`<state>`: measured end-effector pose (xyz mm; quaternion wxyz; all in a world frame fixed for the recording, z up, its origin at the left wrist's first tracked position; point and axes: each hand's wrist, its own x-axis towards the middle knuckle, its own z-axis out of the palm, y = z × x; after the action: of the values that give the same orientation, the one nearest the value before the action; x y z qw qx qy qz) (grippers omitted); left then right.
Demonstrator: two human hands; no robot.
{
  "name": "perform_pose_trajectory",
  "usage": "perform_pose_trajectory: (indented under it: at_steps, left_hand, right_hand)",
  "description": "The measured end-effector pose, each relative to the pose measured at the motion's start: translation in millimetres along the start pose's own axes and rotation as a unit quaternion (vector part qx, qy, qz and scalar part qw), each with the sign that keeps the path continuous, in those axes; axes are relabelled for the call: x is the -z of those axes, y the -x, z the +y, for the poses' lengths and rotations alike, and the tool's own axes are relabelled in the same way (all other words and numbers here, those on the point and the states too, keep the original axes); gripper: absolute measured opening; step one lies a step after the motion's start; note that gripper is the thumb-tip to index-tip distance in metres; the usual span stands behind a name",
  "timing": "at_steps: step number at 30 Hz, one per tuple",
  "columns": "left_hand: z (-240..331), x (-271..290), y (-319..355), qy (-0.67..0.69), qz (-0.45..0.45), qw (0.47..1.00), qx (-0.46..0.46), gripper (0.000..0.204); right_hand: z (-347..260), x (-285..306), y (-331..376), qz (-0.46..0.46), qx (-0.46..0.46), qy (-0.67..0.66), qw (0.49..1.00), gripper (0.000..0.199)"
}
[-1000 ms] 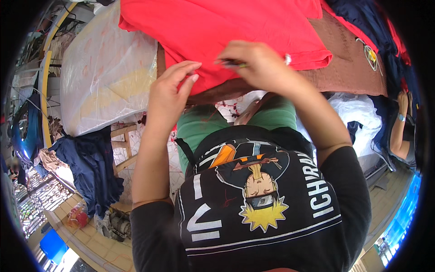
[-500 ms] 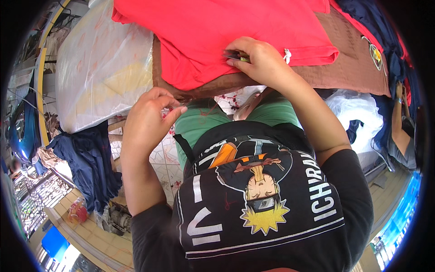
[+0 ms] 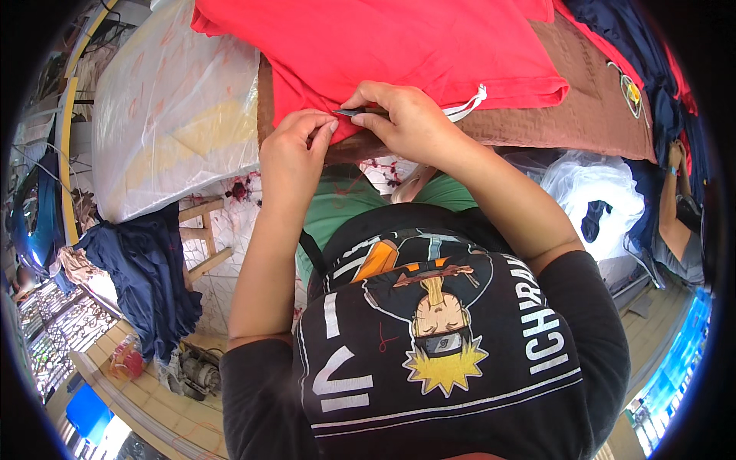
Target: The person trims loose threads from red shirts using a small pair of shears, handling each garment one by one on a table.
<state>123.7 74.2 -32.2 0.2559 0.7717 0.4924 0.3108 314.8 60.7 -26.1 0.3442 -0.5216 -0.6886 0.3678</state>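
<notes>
A red garment (image 3: 399, 46) lies spread over a brown cloth-covered surface in front of me. My right hand (image 3: 406, 123) grips small dark thread snips (image 3: 350, 113), their pointed tip aimed left. Right at that tip, my left hand (image 3: 295, 146) is closed in a pinch over the garment's near edge. Whatever sits between its fingertips is too small to make out. A white drawstring (image 3: 469, 106) sticks out of the garment to the right of my right hand.
To the left is a padded surface wrapped in clear plastic (image 3: 176, 115). Dark blue cloth (image 3: 142, 276) hangs below it. White sheer material (image 3: 598, 199) is bunched at right, near another person's arm (image 3: 673, 199). A thread bundle with a yellow piece (image 3: 633, 93) lies on the brown cloth.
My left hand has moved up and right onto the garment's edge and closed to a pinch. My right hand has brought the snips left and down beside it. More of the drawstring shows.
</notes>
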Motion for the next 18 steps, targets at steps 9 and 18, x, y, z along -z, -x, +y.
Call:
perform_pose_trajectory:
  at_steps: [9, 18]
  left_hand:
    - [3, 17, -16, 0.038, -0.100, 0.992, 0.060, 0.012]
    - [6, 25, -16, -0.030, -0.111, 0.993, -0.002, 0.018]
  right_hand:
    - [7, 4, -2, -0.030, 0.005, -0.002, 1.000, 0.017]
    - [-13, 3, -7, -0.053, 0.058, 0.135, 0.988, 0.018]
